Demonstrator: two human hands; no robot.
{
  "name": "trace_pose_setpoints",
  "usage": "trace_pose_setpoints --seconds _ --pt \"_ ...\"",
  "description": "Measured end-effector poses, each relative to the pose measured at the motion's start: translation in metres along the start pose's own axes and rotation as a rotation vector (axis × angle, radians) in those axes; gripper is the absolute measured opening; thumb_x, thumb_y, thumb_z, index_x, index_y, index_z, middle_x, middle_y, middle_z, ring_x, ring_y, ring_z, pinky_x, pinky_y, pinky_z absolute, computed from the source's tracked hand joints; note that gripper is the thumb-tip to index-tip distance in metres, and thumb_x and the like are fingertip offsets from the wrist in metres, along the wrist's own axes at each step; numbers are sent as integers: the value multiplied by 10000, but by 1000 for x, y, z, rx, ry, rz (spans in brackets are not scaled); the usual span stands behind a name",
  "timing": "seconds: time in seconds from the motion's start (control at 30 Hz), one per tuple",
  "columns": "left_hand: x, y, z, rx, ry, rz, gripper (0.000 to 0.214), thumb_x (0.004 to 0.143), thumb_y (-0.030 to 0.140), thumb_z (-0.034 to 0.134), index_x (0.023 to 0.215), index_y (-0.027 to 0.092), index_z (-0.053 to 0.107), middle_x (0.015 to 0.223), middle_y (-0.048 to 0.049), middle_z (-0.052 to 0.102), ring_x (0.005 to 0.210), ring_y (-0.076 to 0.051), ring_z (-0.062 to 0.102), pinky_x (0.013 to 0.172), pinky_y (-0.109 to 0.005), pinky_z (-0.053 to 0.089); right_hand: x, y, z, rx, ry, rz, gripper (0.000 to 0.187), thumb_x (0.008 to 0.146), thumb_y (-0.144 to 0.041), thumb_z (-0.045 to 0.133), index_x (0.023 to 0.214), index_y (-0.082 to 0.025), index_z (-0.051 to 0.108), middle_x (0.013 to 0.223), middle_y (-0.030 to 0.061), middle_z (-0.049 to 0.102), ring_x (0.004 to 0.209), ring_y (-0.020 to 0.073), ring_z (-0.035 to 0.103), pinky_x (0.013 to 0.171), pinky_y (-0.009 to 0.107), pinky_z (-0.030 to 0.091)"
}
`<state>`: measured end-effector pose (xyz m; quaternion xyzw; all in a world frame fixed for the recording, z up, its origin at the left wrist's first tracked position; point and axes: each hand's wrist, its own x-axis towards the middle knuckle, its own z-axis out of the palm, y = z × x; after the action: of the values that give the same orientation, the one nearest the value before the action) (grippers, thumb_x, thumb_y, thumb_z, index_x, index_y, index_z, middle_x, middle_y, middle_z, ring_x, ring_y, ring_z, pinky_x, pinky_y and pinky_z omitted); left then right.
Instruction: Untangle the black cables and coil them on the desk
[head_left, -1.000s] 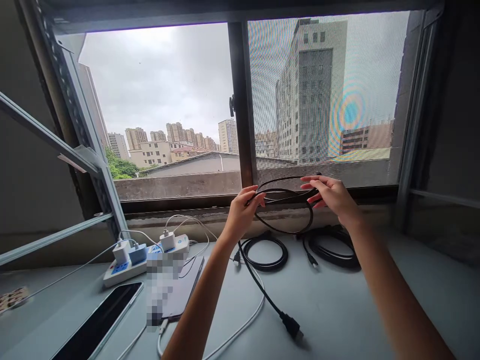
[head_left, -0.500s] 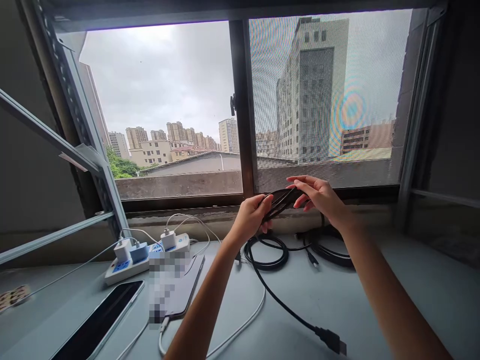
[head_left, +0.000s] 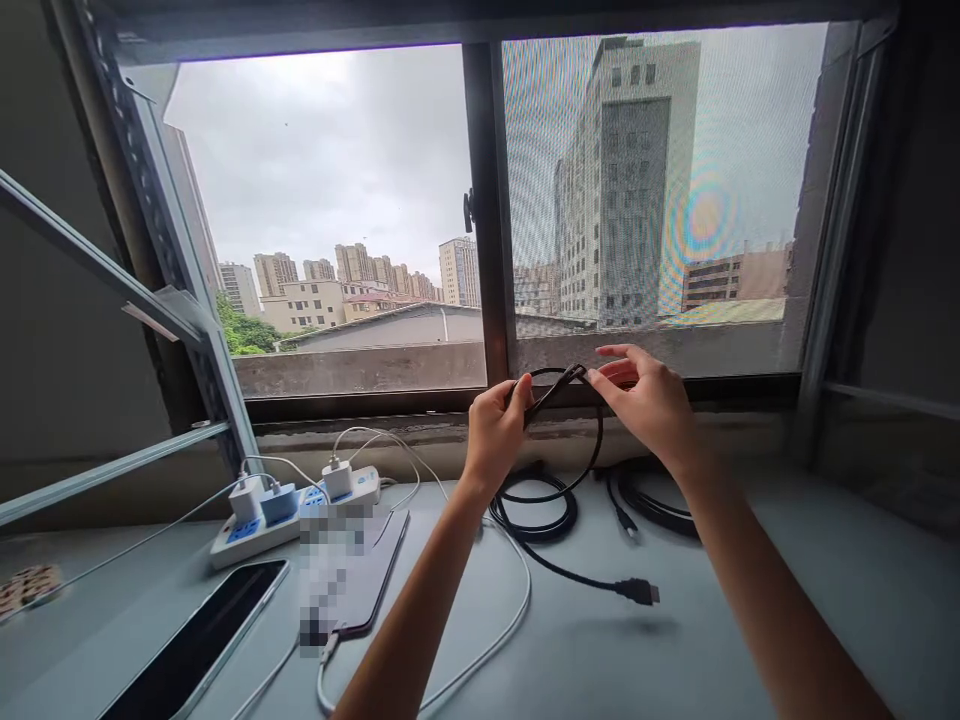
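Observation:
My left hand [head_left: 498,425] is closed around a black HDMI cable [head_left: 553,392], thumb on top, close to the windowsill. The cable is gathered into loops there, and one larger loop hangs down on the right. My right hand [head_left: 645,405] is beside the bent end of the gathered loops. Its thumb tip is at the cable, while its fingers are spread apart. The cable's HDMI plug [head_left: 637,591] hangs low over the table, pointing right. Part of the cable is hidden behind my left fingers.
Behind my hands, a coiled black cable [head_left: 546,532] and another black coil [head_left: 660,505] lie on the table. To the left are a power strip [head_left: 296,530] with chargers, a black-screened phone [head_left: 206,635], a grey device [head_left: 375,575] and white cables [head_left: 525,600]. A window frame [head_left: 491,220] rises behind.
The gathered cable has changed shape, and a large loop now hangs from it. The plug has swung up and left. My right fingers have spread apart at the cable.

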<state>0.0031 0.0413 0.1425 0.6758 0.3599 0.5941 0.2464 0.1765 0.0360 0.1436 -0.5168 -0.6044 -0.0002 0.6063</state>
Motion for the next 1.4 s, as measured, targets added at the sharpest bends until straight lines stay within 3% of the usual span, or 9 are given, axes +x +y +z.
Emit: trace_pose_setpoints --seconds 0.07,0.17,0.23,0.3,0.5,0.83,1.03,1.23,1.4 --pt "-1 3 1 -44 34 -21 407 832 519 517 590 197 461 419 78 318 344 -62 332 359 -207 227 -4 -9 -3 -52 2 21 267 818 -424 588 891 -190 692 838 66 722 808 217 678 784 354 495" --pt "-4 9 3 -121 40 -59 402 825 521 531 599 197 456 425 84 334 327 -53 316 347 -202 241 -10 -22 -3 61 -223 81 462 838 -580 500 685 -191 696 733 68 718 718 209 680 681 316 501" --pt "-7 13 6 -166 15 -80 396 823 526 535 615 198 458 420 91 331 315 -48 297 335 -198 240 -13 -27 0 199 -379 108 505 812 -640 500 721 -186 700 728 61 719 665 183 674 611 276 498" --pt "-9 15 9 -199 -31 -98 384 828 532 525 645 201 462 411 97 337 299 -46 269 314 -195 221 -15 -29 5 295 -427 129 487 784 -643 544 802 -181 697 759 52 721 638 158 667 571 244 491" --pt "-11 15 14 -227 -113 -102 354 849 514 491 694 196 479 421 68 456 316 -74 392 330 -199 306 -14 -27 11 431 -404 139 340 816 -479 576 845 -160 691 787 46 714 704 136 660 527 186 488" --pt "-5 14 4 -289 79 -210 266 890 401 447 758 175 492 526 13 620 474 -127 624 469 -202 460 -13 -32 2 610 -483 224 300 737 -300 695 1008 -172 683 902 42 733 780 134 690 605 194 554" --pt "1 20 -14 -280 128 -217 255 855 403 503 777 161 511 483 45 552 369 -122 585 361 -171 348 -8 -23 -4 666 -442 270 377 710 -366 741 1035 -185 683 936 49 724 863 163 684 655 251 601" --pt "9 24 -31 -295 259 -190 210 857 305 471 744 150 556 429 71 455 271 -73 461 312 -171 259 2 -6 -10 640 -326 305 396 666 -416 776 968 -173 696 880 41 710 723 135 677 587 226 591" --pt "10 25 -36 -298 278 -191 204 862 275 461 746 151 574 410 74 430 266 -65 424 309 -171 249 3 -1 -12 603 -333 283 419 656 -417 783 991 -179 703 842 22 694 685 106 648 554 192 568"
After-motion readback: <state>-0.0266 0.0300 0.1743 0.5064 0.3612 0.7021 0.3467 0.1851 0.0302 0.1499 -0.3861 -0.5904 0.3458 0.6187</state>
